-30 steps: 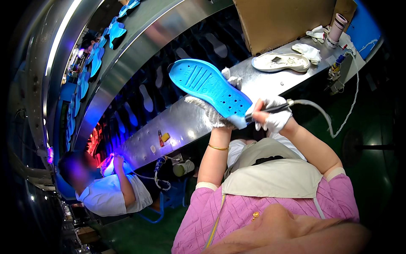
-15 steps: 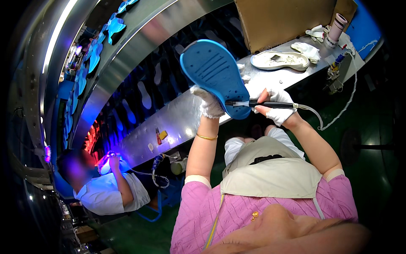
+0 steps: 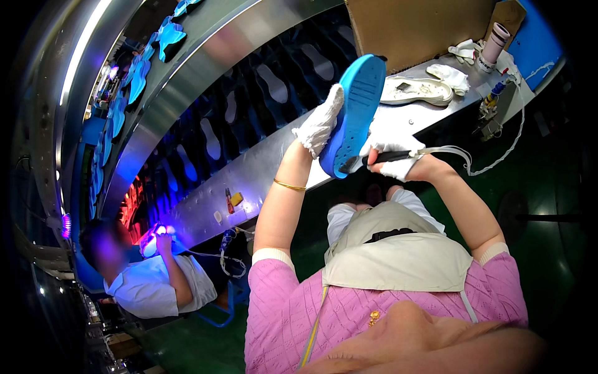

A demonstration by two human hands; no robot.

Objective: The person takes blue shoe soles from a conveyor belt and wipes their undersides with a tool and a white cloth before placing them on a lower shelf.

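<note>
A blue shoe sole (image 3: pixel 364 93) is held up over the bench edge, tilted so that its grooved, dotted face turns to the right. My left hand (image 3: pixel 321 124), in a white glove, grips it by its left side. In my right hand (image 3: pixel 402 163), gloved in white with some fingertips bare, is a brush (image 3: pixel 391 156) with a black handle and a clear hose at its back end. The bristles are at the sole's lower end, apparently touching it. Behind the sole, a white shoe upper (image 3: pixel 414 91) lies on the metal bench (image 3: pixel 274 168).
White gloves (image 3: pixel 450 78) and a pink cylinder (image 3: pixel 494 45) lie toward the bench's right end, near a cardboard sheet (image 3: pixel 414 31). Beyond the bench runs a rack of pale soles (image 3: pixel 272 84). A co-worker (image 3: pixel 156 274) sits at left under purple light, near a yellow block (image 3: pixel 236 199).
My left hand has turned the sole from facing me broadly to nearly edge-on, and shifted its grip along the side. My right hand has moved slightly left with the brush.
</note>
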